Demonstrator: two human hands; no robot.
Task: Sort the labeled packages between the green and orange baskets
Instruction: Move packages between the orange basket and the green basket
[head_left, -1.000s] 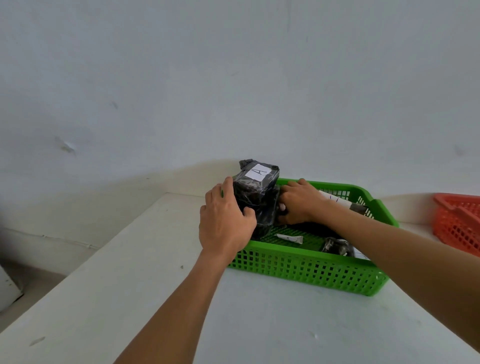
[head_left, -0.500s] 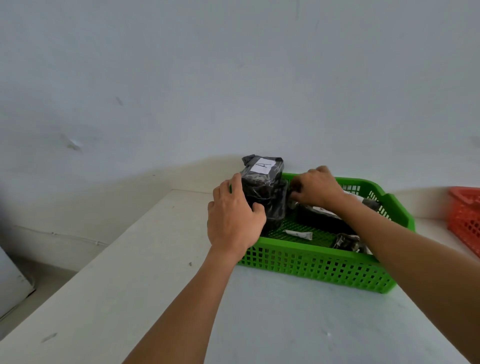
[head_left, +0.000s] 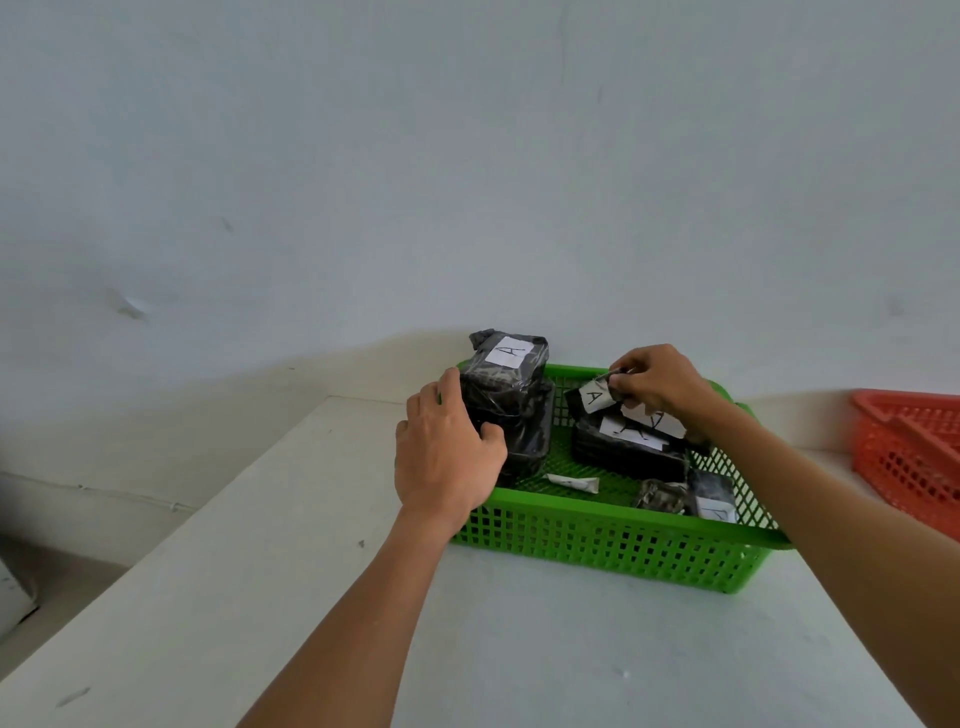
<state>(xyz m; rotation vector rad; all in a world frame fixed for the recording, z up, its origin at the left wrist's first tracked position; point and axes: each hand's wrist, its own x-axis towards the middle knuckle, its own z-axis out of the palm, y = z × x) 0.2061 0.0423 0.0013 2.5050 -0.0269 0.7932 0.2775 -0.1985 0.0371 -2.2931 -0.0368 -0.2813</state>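
A green basket (head_left: 613, 540) stands on the white table and holds several black wrapped packages with white labels. A stack of black packages (head_left: 506, 405) rises at its left end, the top one labelled A. My left hand (head_left: 447, 452) holds the stack's left side, thumb against its front. My right hand (head_left: 657, 382) pinches the top edge of a small package labelled A (head_left: 592, 400), lifted above flat labelled packages (head_left: 628, 444). The orange basket (head_left: 914, 441) sits at the right edge, partly cut off.
Two small packages (head_left: 691, 496) and a loose white label strip (head_left: 571, 483) lie on the green basket's floor. The white table (head_left: 260, 597) ends at a left edge with a drop to the floor. A pale wall stands close behind the baskets.
My right hand left the stack, moved right and lifted a small A-labelled package by its edge. The left hand stayed on the stack. The camera drew closer.
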